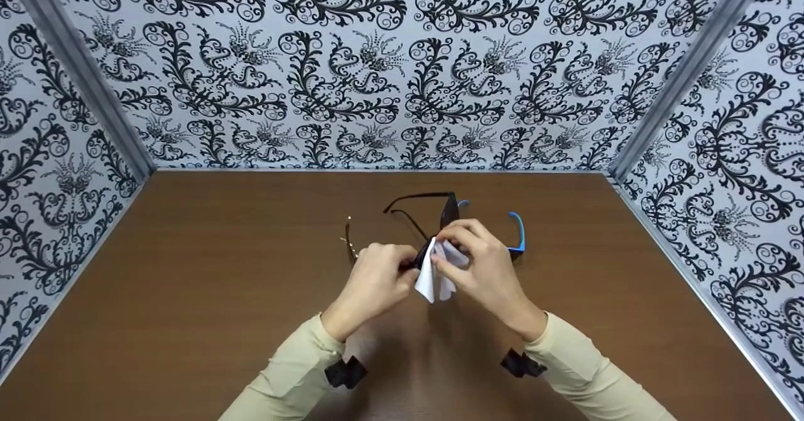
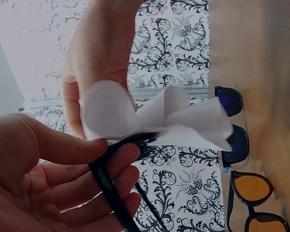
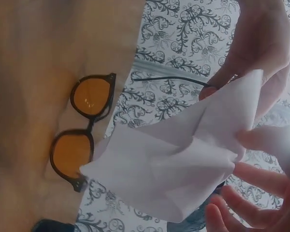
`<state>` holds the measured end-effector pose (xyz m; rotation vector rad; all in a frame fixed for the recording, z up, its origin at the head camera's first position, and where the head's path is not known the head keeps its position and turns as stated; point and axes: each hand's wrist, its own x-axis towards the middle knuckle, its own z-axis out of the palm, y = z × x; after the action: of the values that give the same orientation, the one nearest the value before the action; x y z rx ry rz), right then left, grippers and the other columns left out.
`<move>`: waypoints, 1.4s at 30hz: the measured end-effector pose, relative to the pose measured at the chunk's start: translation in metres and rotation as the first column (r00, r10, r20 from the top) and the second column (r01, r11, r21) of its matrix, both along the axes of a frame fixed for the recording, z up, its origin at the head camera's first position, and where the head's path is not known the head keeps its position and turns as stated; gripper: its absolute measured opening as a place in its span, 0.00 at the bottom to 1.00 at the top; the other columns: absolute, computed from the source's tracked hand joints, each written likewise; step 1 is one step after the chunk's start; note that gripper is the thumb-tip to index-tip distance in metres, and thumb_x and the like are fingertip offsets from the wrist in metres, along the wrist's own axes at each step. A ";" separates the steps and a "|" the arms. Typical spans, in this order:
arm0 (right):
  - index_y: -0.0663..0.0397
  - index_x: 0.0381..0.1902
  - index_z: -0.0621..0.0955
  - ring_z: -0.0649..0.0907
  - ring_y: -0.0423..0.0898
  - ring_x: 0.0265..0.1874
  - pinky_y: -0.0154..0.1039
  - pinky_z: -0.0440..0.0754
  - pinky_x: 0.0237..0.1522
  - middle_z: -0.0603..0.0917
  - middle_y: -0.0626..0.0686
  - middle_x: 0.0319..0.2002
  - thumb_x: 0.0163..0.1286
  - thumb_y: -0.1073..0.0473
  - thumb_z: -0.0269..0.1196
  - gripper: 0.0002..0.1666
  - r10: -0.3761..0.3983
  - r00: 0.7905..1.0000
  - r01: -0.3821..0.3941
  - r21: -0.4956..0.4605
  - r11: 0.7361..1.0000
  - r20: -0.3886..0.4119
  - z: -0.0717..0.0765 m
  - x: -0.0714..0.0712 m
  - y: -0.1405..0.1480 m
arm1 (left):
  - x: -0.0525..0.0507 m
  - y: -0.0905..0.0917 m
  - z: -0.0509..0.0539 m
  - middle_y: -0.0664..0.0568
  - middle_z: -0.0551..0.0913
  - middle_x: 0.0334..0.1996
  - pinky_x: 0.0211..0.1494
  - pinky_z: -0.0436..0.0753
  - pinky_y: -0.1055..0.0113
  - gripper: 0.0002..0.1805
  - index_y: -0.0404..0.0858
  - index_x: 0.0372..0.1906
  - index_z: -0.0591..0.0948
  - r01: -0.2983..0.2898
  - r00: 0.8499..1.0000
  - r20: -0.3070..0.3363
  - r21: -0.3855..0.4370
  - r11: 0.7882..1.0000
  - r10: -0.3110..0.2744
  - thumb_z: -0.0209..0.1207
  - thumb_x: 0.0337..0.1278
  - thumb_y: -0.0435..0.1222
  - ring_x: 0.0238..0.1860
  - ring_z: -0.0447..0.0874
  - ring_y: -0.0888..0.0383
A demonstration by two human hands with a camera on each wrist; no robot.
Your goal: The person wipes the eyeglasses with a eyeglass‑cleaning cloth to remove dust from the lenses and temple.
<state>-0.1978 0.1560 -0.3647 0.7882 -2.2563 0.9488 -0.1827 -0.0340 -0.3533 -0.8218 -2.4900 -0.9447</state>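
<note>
In the head view, black-framed glasses (image 1: 450, 210) are held above the table between both hands. My left hand (image 1: 374, 283) pinches their near end; the left wrist view shows its thumb and fingers (image 2: 128, 157) round the black frame (image 2: 106, 188). A white cloth (image 1: 426, 281) hangs folded over the glasses, pinched by my right hand (image 1: 488, 273). The right wrist view has the cloth (image 3: 169, 159) spread in front of the glasses, held between the thumb and fingers of the right hand (image 3: 266, 193), with one thin temple (image 3: 169, 78) sticking out. The cloth hides the near lens.
On the table behind the hands, glasses with blue temples (image 1: 521, 232) lie to the right, and thin-framed glasses (image 1: 348, 239) to the left. The left wrist view shows orange-lensed glasses (image 2: 251, 187) beside dark-blue-lensed ones (image 2: 236, 145). Patterned walls (image 1: 377, 63) border the brown table (image 1: 220, 270).
</note>
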 end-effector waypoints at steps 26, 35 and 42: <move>0.62 0.35 0.83 0.81 0.43 0.30 0.37 0.80 0.30 0.83 0.52 0.33 0.55 0.76 0.68 0.10 0.066 0.990 -0.079 -0.101 0.992 -0.122 -0.007 -0.030 0.008 | -0.026 0.011 0.011 0.52 0.79 0.19 0.25 0.75 0.57 0.04 0.36 0.25 0.82 0.004 1.000 -0.019 0.011 1.000 -0.003 0.61 0.46 0.25 0.20 0.74 0.55; 0.61 0.38 0.82 0.82 0.45 0.36 0.36 0.81 0.37 0.81 0.53 0.38 0.58 0.73 0.67 0.10 0.152 0.965 -0.155 0.003 0.988 -0.212 -0.009 -0.027 0.000 | -0.028 0.011 0.005 0.51 0.77 0.18 0.24 0.74 0.57 0.04 0.35 0.26 0.80 0.014 0.999 -0.036 0.012 1.000 -0.013 0.60 0.47 0.24 0.19 0.71 0.55; 0.60 0.37 0.81 0.81 0.44 0.34 0.36 0.81 0.35 0.80 0.52 0.36 0.56 0.74 0.68 0.11 0.155 0.973 -0.144 0.076 0.987 -0.170 -0.011 -0.025 0.003 | -0.029 0.007 0.002 0.52 0.77 0.19 0.25 0.73 0.58 0.04 0.35 0.26 0.80 0.022 0.999 -0.046 0.028 0.999 -0.021 0.60 0.47 0.24 0.20 0.71 0.56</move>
<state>-0.2229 0.1590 -0.3758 1.0410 -2.1062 0.8424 -0.2119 -0.0270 -0.3515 -0.8528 -2.4284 -0.9560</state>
